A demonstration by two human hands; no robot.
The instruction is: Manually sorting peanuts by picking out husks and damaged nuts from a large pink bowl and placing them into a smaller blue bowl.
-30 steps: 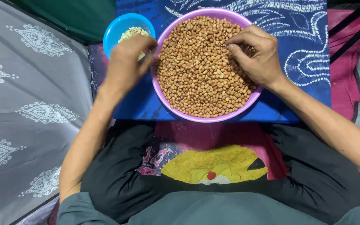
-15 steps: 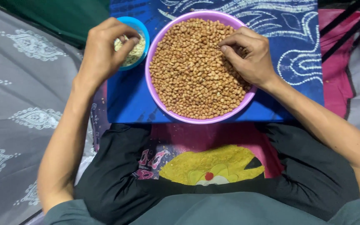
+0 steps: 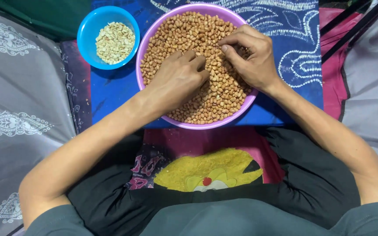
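On blue cloth (image 3: 119,94), pink bowl (image 3: 197,124) of peanuts (image 3: 197,39), left hand (image 3: 178,78) curled, right hand (image 3: 250,59) pinching peanuts, blue bowl (image 3: 86,32) beside.

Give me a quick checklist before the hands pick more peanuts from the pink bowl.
1. Left hand in the pink bowl, resting on the peanuts: ok.
2. Right hand on the peanuts, fingertips pinched: ok.
3. Whether either grip holds a peanut: cannot tell.
4. Blue bowl upright beside the pink bowl, holding pale peanuts: ok.
5. Room left in the blue bowl: ok.
6. Pink bowl sits fully on the blue cloth: not ok, near edge overhangs.
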